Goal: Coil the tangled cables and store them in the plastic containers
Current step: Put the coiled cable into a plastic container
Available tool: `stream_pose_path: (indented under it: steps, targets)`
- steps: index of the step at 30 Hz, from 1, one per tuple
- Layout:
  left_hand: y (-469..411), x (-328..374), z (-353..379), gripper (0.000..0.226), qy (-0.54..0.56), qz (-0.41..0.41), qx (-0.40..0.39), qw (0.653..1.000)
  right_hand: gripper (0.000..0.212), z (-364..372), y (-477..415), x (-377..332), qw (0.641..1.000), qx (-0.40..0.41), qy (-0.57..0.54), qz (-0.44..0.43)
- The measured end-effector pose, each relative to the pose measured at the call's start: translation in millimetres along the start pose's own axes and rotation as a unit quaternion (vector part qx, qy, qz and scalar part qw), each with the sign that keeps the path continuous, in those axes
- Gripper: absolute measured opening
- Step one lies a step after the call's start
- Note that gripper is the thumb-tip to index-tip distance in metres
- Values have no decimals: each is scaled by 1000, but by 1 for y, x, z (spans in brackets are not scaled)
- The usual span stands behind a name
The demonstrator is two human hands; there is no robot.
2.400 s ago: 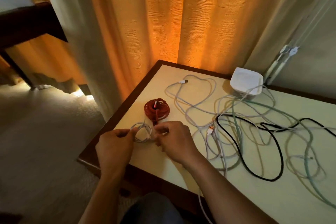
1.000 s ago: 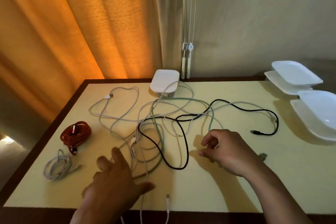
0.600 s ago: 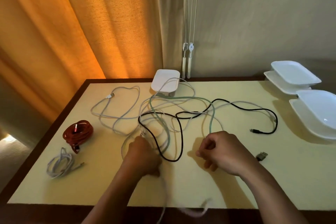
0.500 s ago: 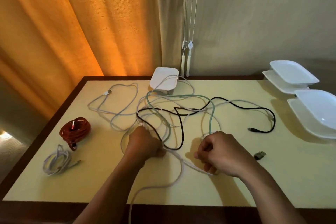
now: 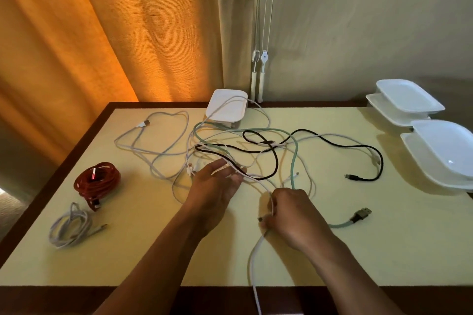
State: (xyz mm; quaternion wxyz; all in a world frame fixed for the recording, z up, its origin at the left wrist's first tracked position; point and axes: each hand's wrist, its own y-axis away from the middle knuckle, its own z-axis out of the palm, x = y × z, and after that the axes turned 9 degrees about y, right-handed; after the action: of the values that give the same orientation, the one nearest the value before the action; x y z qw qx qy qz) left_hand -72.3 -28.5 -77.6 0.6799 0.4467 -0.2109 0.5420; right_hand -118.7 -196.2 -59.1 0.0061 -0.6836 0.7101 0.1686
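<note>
Right hand [image 5: 291,215] pinches the white cable [image 5: 250,263]; left hand [image 5: 215,186], seemingly slack-fingered, rests on the tangled cables [image 5: 277,161].

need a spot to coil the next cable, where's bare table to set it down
Bare table lies along the front edge between the white coil and the left forearm, and in the front right corner between the right forearm and the open containers. The middle is crowded with the tangle, back to the closed container.

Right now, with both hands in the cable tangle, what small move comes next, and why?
Probably draw the white cable toward you with the right hand: it pinches that strand, which leads on into the tangle by the left hand.
</note>
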Motion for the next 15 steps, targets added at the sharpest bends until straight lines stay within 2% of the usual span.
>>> stream_pose_path:
  steps: [2, 4, 7, 10, 12, 13, 15]
  targets:
    - [1, -2, 1, 50, -68, 17, -26, 997, 15, 5, -9, 4, 999, 10, -36, 20]
    - [1, -2, 1, 53, -155, 39, -29, 987, 18, 5, -15, 11, 997, 21, -69, 37]
    - [3, 4, 0, 50, -295, 89, 4, 951, 11, 1, -26, 22, 991, 106, -69, 51]
    - [7, 10, -5, 34, -466, 196, 15, 863, 18, -8, -36, 33, 964, 237, -104, 66]
    - [10, 11, -10, 28, -533, 255, -37, 806, 10, -13, -40, 39, 943, 290, -148, 72]
    - [11, 10, -12, 30, -568, 253, -77, 779, 4, -15, -41, 41, 938, 286, -178, 77]
    - [14, 4, -14, 40, -625, 226, -148, 732, 15, -18, -38, 45, 944, 229, -218, 90]
